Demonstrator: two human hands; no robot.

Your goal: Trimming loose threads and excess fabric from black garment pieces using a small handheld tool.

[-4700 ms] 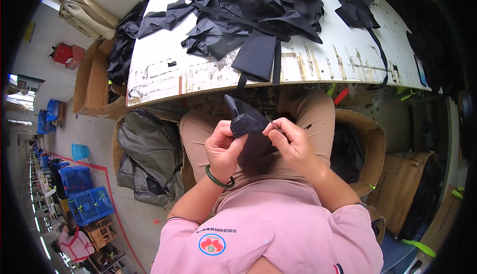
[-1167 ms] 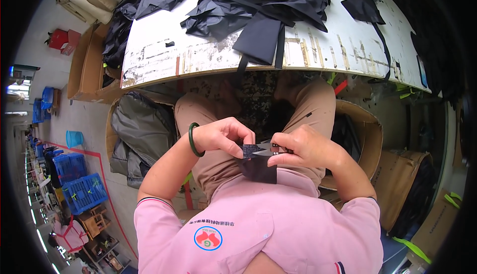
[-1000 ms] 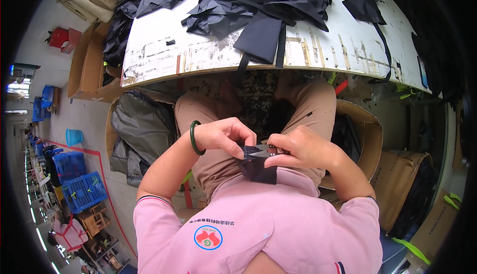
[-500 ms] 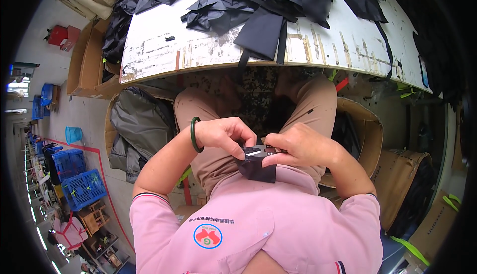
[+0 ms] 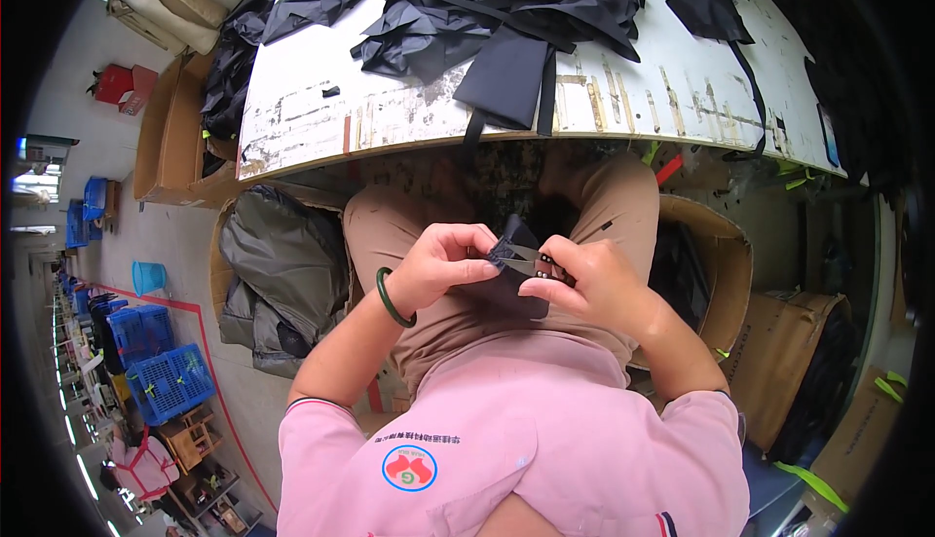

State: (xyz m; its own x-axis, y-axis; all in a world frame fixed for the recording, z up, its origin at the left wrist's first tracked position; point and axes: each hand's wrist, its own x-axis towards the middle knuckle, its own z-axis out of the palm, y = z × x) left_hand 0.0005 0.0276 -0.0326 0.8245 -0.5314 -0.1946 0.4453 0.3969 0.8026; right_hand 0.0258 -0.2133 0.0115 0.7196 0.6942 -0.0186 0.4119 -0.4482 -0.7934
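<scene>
While the person sits close under the table point(image 5: 321, 118) edge, the left hand point(image 5: 443, 264) pinches a small black cloth piece point(image 5: 511, 269) over the lap. Its fingers are curled tight on the cloth. The right hand point(image 5: 584, 279) grips small snips point(image 5: 531, 262) touching the cloth's edge.

We see a small piece of matt black woven cloth point(image 5: 514, 269) pinched in the left hand point(image 5: 443, 269); the right hand point(image 5: 584, 284) grips small metal thread snips point(image 5: 531, 264) with shiny, smooth blades. A glossy dark green bangle point(image 5: 392, 298) looks like polished stone or plastic. The white worktable point(image 5: 321, 118) has a worn, scuffed painted top, under a heap of matt black fabric pieces point(image 5: 506, 1). Brown cardboard boxes point(image 5: 726, 274) look rough and dull.
</scene>
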